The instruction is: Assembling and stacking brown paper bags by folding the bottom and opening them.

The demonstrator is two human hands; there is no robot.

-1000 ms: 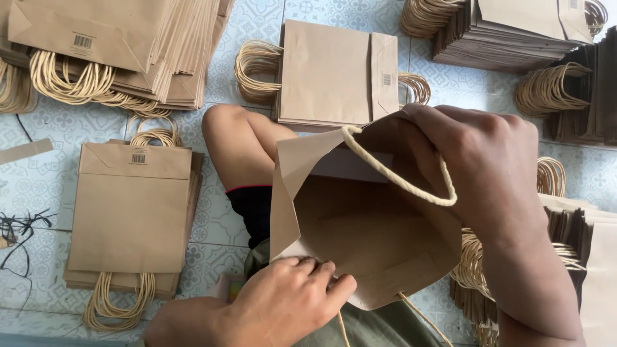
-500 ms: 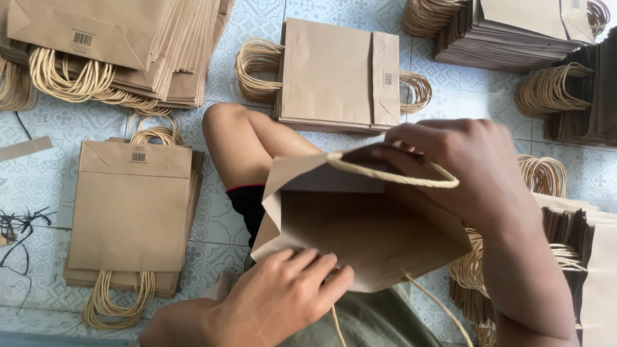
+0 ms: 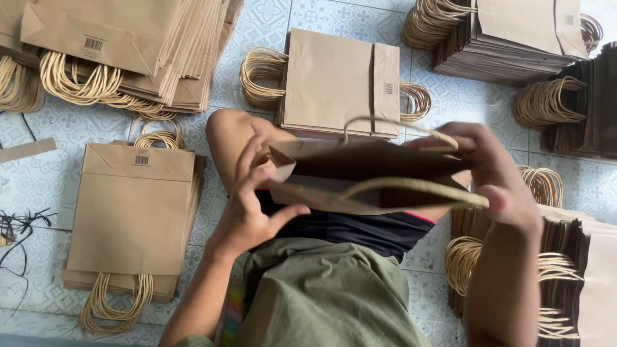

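I hold a brown paper bag (image 3: 360, 173) with twine handles over my lap, tipped so its mouth faces me and it looks nearly flat. My right hand (image 3: 498, 173) grips the bag's right edge near the handles. My left hand (image 3: 254, 199) presses the bag's left side, fingers spread along the fold and thumb underneath. My bent knee (image 3: 225, 135) shows behind the bag.
Stacks of flat brown paper bags with rope handles lie on the patterned tile floor: one at left (image 3: 132, 218), one at top left (image 3: 128, 45), one behind the knee (image 3: 340, 83), several at right (image 3: 514, 38). A black cord (image 3: 16, 231) lies at far left.
The bag has gone from wide open and upright to tipped and nearly flattened. My left hand moved from under the bag's bottom up to its left side.
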